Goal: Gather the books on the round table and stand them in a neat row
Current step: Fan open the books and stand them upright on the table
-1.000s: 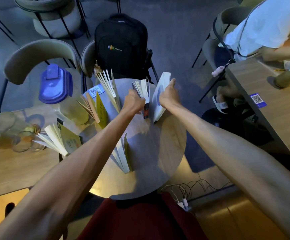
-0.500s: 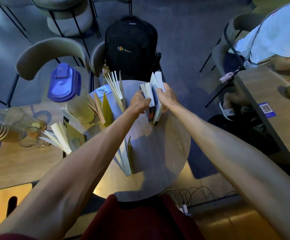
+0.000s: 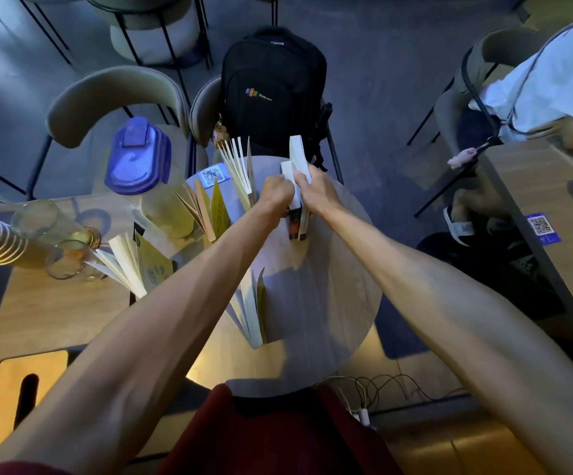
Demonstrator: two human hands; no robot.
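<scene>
left hand (image 3: 276,194) + right hand (image 3: 316,193); grip two upright books (image 3: 297,186) | round table (image 3: 329,286)

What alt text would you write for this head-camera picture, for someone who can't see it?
From above, a person's left hand and right hand grip two books upright together at the far side of a round table. Other books stand fanned open nearby, and a black backpack sits on a chair beyond.

Titles of clasped books (image 3: 298,225), illegible
</scene>
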